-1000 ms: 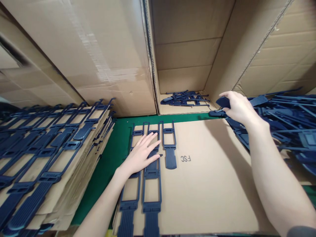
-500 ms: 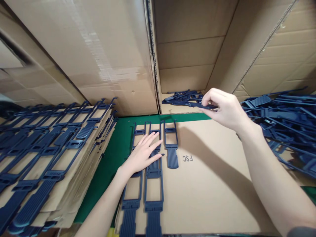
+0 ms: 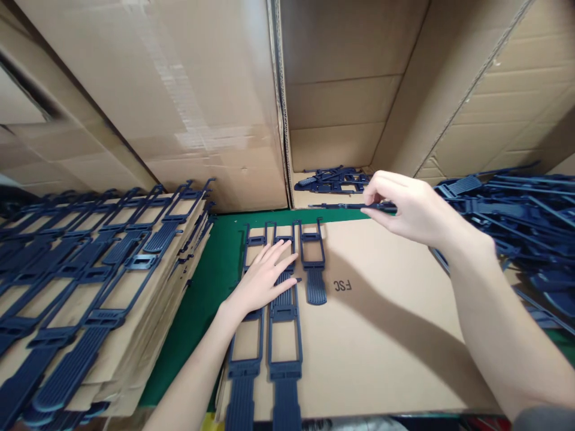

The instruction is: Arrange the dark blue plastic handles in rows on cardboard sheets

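My left hand (image 3: 263,278) lies flat with its fingers spread over dark blue plastic frame pieces (image 3: 284,338), which are laid lengthwise on a cardboard sheet (image 3: 372,353). Right of those fingers is another such piece, a frame with a ribbed tongue (image 3: 317,286). My right hand (image 3: 411,206), raised above the sheet's far edge, pinches a dark blue plastic piece (image 3: 335,206) between thumb and fingers. That piece shows edge-on, thin and nearly level, and its right end is hidden by the hand.
On the left stands a stack of cardboard sheets (image 3: 130,359) layered with similar pieces. A tangled heap of them (image 3: 516,209) lies at right, and a smaller pile (image 3: 332,179) sits in an open cardboard box (image 3: 341,143). Green tabletop (image 3: 224,239) shows between the stacks.
My right hand has come slightly nearer and lower with the plastic piece, more of which now sticks out leftward, clear of the box pile. My left hand stays on the laid pieces.
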A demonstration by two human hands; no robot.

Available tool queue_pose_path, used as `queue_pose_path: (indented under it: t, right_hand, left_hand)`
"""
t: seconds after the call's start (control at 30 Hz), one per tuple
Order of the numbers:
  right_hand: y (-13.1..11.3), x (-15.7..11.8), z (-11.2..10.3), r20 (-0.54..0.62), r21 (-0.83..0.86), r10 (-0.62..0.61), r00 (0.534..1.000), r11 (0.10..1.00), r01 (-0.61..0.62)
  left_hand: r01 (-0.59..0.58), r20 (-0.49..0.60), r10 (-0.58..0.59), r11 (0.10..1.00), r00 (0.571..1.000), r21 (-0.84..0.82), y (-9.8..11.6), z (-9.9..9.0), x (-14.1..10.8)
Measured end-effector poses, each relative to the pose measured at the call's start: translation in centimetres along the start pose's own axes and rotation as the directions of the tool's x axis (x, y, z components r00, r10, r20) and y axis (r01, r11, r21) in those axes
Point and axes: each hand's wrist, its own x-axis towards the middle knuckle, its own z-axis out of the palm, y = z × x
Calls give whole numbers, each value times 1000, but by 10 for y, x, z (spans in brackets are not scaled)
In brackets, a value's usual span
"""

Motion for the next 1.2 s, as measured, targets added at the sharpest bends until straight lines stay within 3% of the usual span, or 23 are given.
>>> queue_pose_path:
  t: [0.13, 0.27, 0.4, 0.5, 0.6, 0.67, 0.8, 0.93, 1.07, 1.2]
  right_hand:
    - [-25, -30, -13, -28, -27, -25, 999, 999, 24]
    - [-54, -85, 2, 130, -16, -96, 987, 995, 99]
    - [-78, -134, 27, 227, 13, -7, 974, 1000, 4]
    - [-93, -151, 37, 271, 68, 58, 961, 995, -79]
    - [-97, -153, 39, 328, 166, 43, 944, 981, -102]
    - [-92, -149, 39, 304, 191, 43, 952, 976, -105]
    - [-70, -129, 33, 199, 124, 99, 975, 984, -125]
    - [-44, -106, 33, 238, 10, 100, 966, 994, -105]
    - [-21, -96, 54, 294, -135, 106, 950, 988, -69]
    - [-5, -98, 79, 298, -171, 126, 946, 982, -77]
  left_hand:
    - [0, 16, -1, 1000, 1000, 19, -1, 1, 0]
    - [-6, 8, 6, 1000, 1000, 23, -2, 3, 1]
    - [-8, 14, 8, 1000, 1000, 30, -4, 4, 2]
    - [-9, 19, 8, 999, 1000, 38, -4, 4, 3]
    - [-7, 24, 6, 999, 1000, 40, -4, 5, 4]
    - [-3, 25, 2, 999, 1000, 39, -4, 5, 4]
    - [0, 18, 0, 1000, 1000, 28, -4, 6, 4]
    - [-5, 9, 4, 999, 1000, 38, -4, 7, 3]
    - [1, 3, -2, 999, 1000, 40, -3, 7, 3]
    - [-1, 2, 1, 999, 1000, 37, -2, 6, 2]
